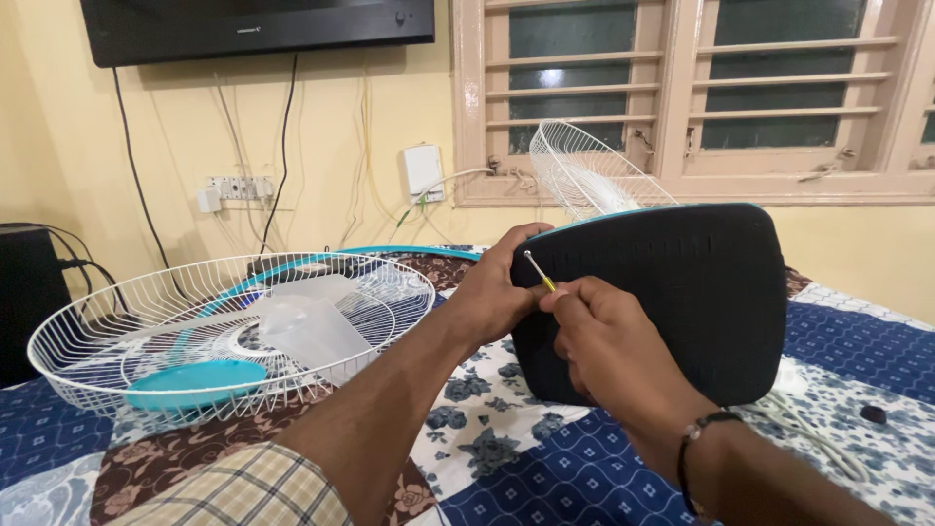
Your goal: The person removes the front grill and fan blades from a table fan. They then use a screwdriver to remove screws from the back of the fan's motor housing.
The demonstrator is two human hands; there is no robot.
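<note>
2 wire guards [224,321] [584,170] flank the black base [682,302]; hands [497,292] [609,341] grip it.

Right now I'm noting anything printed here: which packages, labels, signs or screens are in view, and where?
Screen: wall-mounted at top left, wide black rectangle, switched off, with a small pale mark on its lower edge.
No packages, labels or signs show.

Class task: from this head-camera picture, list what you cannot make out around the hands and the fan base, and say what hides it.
- Screwdriver tip: too small.
- Base far side: faces away.
- Left hand fingertips: behind the base.
- Rear grille: lower part behind the base.
- Right hand grip: fingers cover the handle.
</note>
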